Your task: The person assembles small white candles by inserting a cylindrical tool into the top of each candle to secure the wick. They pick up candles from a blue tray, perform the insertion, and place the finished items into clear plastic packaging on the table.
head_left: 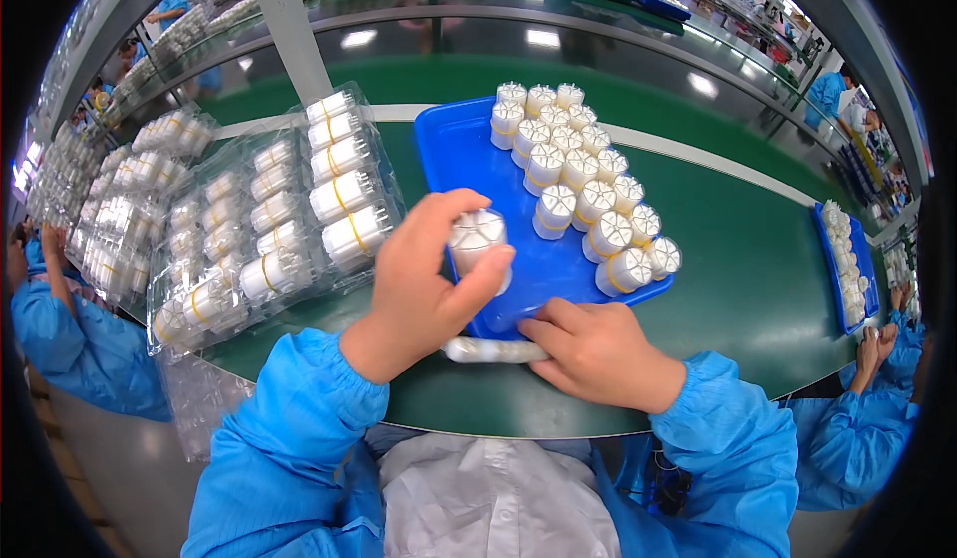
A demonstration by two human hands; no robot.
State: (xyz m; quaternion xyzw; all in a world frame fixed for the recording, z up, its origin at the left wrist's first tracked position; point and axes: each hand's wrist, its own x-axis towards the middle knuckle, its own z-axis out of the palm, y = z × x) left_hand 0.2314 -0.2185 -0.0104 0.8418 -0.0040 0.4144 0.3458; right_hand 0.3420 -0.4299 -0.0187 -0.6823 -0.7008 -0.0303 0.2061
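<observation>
My left hand [419,279] is closed round a white cylinder with a spoked top [476,234], holding it upright over the near left part of a blue tray [454,149]. At the tray's near edge is my right hand [598,349], its fingers curled together; whatever they pinch is hidden. Against that hand, just in front of the tray, lies a whitish, slightly blurred tube-like thing [490,350]. Several similar white cylinders [578,169], many with a yellow band round them, stand in rows along the tray's right side.
Clear plastic blister trays [289,219] of white cylinders lie left of the blue tray, with more stacked beyond. A green work surface [738,269] runs under everything. A grey post [289,29] rises behind. Another blue tray [847,269] and people in blue sleeves are at both sides.
</observation>
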